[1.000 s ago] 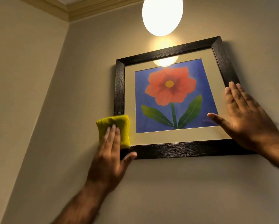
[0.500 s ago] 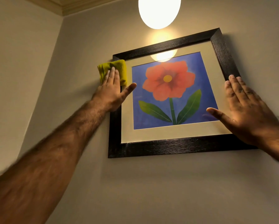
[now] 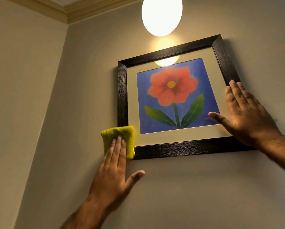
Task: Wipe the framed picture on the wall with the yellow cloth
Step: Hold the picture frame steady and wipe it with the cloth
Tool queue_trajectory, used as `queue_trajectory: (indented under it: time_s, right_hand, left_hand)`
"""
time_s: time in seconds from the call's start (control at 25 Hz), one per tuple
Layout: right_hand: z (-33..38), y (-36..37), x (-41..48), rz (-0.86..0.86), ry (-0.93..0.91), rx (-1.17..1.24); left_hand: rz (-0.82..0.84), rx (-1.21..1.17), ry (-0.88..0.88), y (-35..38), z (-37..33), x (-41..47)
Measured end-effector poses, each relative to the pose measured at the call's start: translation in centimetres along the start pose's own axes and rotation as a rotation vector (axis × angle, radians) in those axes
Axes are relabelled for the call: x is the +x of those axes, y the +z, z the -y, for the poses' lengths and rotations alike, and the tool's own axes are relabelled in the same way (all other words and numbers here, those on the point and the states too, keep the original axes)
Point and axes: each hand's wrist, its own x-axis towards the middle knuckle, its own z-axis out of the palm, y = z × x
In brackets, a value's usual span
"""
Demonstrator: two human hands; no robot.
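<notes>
- A beige wall (image 3: 179, 187) meets a second wall at a corner on the left, with a moulded cornice (image 3: 69, 12) along the ceiling.
- Nearest the camera, the left hand (image 3: 115, 172) reaches up from below, flat and open, its fingers (image 3: 117, 146) pressing the yellow cloth (image 3: 120, 138) against the wall side; the thumb sticks out to the right, off the cloth and just below the frame.
- The yellow cloth is folded into a pad and covers the lower left corner of the framed picture (image 3: 174, 101), overlapping the dark frame and a bit of the wall beside it.
- The right hand (image 3: 247, 113) lies spread and flat on the lower right part of the framed picture, fingers up along the right edge of the frame, thumb pointing left across the pale mount to the print's corner; it grips nothing.
- The framed picture hangs on the wall, showing a red flower with green leaves on blue.
- Above it glows a round lamp (image 3: 161, 15), mirrored in the glass near the top.
</notes>
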Motion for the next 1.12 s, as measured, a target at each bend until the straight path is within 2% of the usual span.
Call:
queue_trajectory:
  time_s: [0.16,0.48,0.64,0.84,1.12]
  right_hand:
    - [-0.1,0.1,0.0,-0.015,0.004,0.003]
    - [-0.2,0.4,0.0,-0.043,0.003,0.01]
    - [-0.2,0.4,0.1,-0.047,0.003,0.005]
    - [-0.1,0.4,0.1,-0.04,0.004,0.005]
    - [-0.1,0.3,0.0,-0.04,0.007,0.018]
  left_hand:
    - [0.011,0.098,0.052,-0.9,0.9,1.1]
    - [-0.081,0.052,-0.008,-6.6,1.9,20.5]
    - [-0.095,0.034,-0.058,-7.7,1.8,25.0]
    - [-0.154,-0.047,-0.083,-5.0,1.0,20.8]
    - [-0.111,-0.035,-0.008,0.3,0.2,3.6]
